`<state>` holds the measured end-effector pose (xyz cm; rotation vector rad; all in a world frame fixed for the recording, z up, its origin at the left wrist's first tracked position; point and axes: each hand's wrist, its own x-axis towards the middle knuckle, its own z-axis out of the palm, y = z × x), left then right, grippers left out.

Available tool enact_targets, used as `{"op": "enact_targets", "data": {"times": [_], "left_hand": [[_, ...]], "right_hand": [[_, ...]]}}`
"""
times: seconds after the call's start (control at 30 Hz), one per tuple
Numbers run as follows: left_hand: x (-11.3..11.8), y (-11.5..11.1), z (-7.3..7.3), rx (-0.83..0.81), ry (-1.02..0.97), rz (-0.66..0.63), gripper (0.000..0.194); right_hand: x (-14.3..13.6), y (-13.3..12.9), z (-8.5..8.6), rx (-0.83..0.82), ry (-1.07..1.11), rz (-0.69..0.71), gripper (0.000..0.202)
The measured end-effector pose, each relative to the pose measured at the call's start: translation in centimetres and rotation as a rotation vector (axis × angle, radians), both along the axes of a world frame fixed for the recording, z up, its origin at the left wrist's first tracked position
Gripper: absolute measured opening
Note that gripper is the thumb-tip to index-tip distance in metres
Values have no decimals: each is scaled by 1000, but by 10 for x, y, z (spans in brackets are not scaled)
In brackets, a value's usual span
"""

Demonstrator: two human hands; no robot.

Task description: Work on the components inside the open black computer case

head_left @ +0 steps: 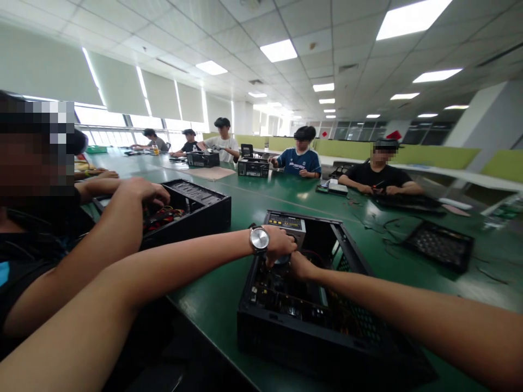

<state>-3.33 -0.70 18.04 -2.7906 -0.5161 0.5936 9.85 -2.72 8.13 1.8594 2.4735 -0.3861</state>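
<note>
two bare arms reach out from the near edge of the green counter [229, 294] into an open black computer case [310, 305]. the case sits close to that edge with its top off, and its boards and wires show. the left hand [280, 245], with a watch [259, 239] on its wrist, curls over a part deep inside. the right hand [300, 265] is just beside it, fingers hidden, so its grip cannot be told. the case is still open and the inside work looks unfinished. another person's hand [143, 190] works in a second case [192, 209] at the left.
</note>
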Motion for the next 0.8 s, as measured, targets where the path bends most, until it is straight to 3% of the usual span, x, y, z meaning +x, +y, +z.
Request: {"op": "enact_targets", "data": {"times": [0.13,0.33,0.53,0.63,0.73,0.8], "left_hand": [[-1,8,-6,-1,-17,-29,75],[13,21,-22,-16,-55,-109,66],[37,17,-54,-35,-100,-200,51],[40,17,-62,-61,-99,-194,49],[35,20,-61,-94,-87,-182,52],[29,20,-55,-107,-97,-181,56]], "right_hand": [[14,-2,18,-24,-292,57,26],[50,-23,70,51,-564,102,11],[54,-68,119,193,-472,178,18],[80,-96,136,294,-228,87,30],[128,-134,121,408,287,-207,48],[156,-160,85,446,557,-467,58]]}}
